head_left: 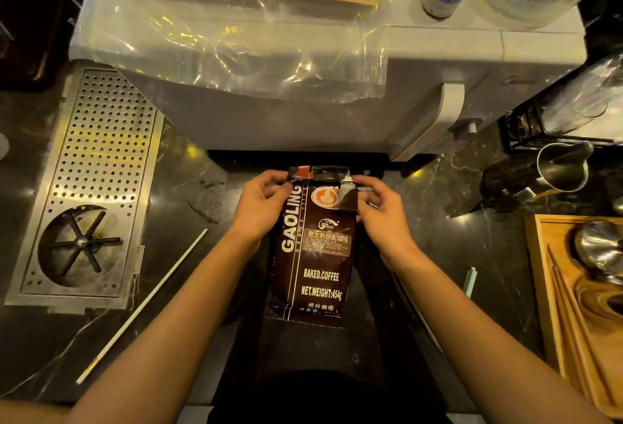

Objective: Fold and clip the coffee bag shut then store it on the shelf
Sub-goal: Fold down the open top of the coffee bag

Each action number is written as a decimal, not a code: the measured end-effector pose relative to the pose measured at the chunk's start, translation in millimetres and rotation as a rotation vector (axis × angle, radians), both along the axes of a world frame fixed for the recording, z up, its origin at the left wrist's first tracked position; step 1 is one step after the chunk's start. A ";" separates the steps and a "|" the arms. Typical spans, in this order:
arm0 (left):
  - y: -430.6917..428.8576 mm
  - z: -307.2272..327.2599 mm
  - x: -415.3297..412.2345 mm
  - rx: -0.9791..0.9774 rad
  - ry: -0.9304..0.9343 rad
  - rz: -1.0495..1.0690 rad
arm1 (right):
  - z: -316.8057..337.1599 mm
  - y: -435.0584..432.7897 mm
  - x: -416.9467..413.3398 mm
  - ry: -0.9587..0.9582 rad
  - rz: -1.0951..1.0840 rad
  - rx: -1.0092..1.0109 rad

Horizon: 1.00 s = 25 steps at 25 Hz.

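Observation:
A dark brown coffee bag (315, 265) with white lettering lies flat on the black marble counter, its top pointing away from me. My left hand (261, 202) pinches the bag's top left corner. My right hand (377, 207) grips the top right corner, where the foil edge is bent over toward me. The top strip of the bag is partly folded. A pale green clip (469, 282) lies on the counter to the right of my right forearm, apart from the bag.
A white machine (438, 62) draped with clear plastic stands just behind the bag. A perforated steel drip tray (97, 167) sits at left, a long white stick (145, 302) beside it. A steel milk jug (561, 167) and a wooden tray (546, 288) with metal ware are at right.

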<state>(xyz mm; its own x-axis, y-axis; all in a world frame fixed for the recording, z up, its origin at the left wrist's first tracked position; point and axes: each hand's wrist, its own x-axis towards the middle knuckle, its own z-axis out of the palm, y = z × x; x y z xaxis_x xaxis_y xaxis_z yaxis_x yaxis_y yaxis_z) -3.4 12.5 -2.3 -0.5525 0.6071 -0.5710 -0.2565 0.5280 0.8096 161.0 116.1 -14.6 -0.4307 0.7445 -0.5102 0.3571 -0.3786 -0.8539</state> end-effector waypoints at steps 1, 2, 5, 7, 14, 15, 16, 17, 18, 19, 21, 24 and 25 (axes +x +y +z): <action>-2.0 1.0 0.1 0.020 -0.002 0.014 | 1.6 -0.5 0.6 0.011 0.001 0.007; -4.2 1.8 0.3 0.039 -0.001 0.028 | 3.7 -1.3 1.3 0.028 0.005 0.014; -10.3 8.9 3.1 0.104 -0.010 0.058 | 13.8 -3.7 3.6 0.079 0.007 0.048; -15.7 17.4 5.9 0.141 -0.001 0.048 | 21.8 -6.7 6.4 0.112 0.005 0.079; -51.4 45.8 19.0 0.296 0.038 0.001 | 52.5 -31.3 29.8 0.215 0.039 0.204; -57.8 49.6 22.5 0.322 0.038 -0.004 | 56.3 -36.4 34.4 0.230 0.044 0.227; -64.5 53.6 26.3 0.350 0.040 -0.009 | 60.4 -42.2 39.1 0.244 0.048 0.250; -70.6 57.4 30.8 0.378 0.042 -0.010 | 64.0 -47.6 43.5 0.258 0.051 0.272; -77.6 61.6 36.2 0.402 0.045 -0.005 | 67.9 -54.1 48.4 0.277 0.056 0.291; -83.9 65.9 40.7 0.419 0.045 -0.001 | 71.0 -59.9 52.3 0.301 0.058 0.303; -95.6 74.6 48.7 0.439 0.042 -0.002 | 76.5 -71.1 59.7 0.343 0.054 0.306; -110.9 84.4 58.3 0.478 0.033 -0.001 | 82.6 -88.8 71.1 0.370 0.045 0.312; -115.9 86.0 60.5 0.495 0.033 -0.010 | 84.1 -94.2 74.4 0.370 0.044 0.324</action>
